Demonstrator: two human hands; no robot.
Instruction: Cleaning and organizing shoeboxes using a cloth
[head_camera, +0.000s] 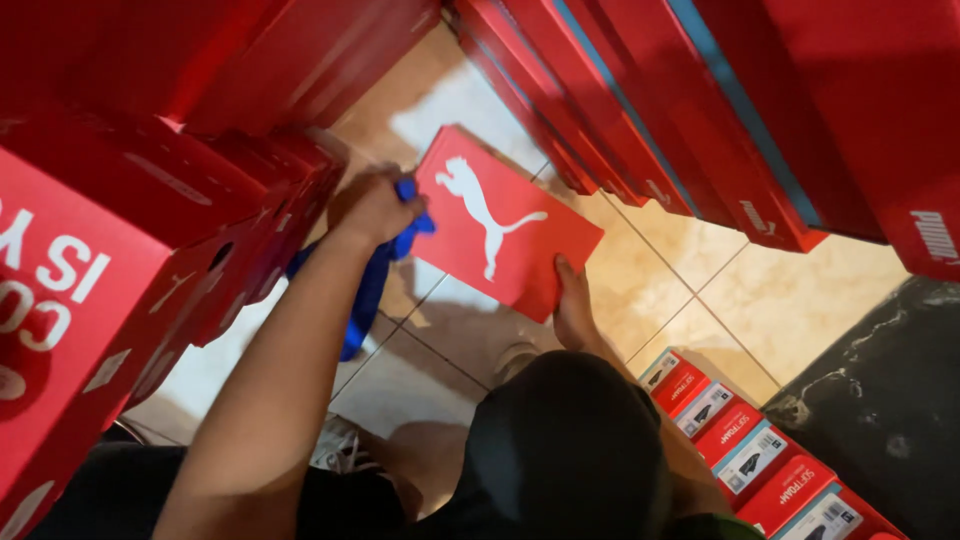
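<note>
A red shoebox (510, 215) with a white animal figure on its lid is held tilted above the tiled floor. My left hand (372, 205) is closed on a blue cloth (372, 285) and presses it against the box's left edge. The rest of the cloth hangs down below the hand. My right hand (572, 305) grips the near bottom edge of the box, fingers under it and thumb on the lid. A dark rounded shape (565, 450), which looks like my knee, hides the lower part of my right arm.
Stacks of red shoeboxes rise on the left (110, 250), at the top (300, 50) and on the right (720, 110). A row of red boxes with white end labels (750, 455) lies at the bottom right beside a black surface (890, 400). Beige floor tiles (800, 300) show between them.
</note>
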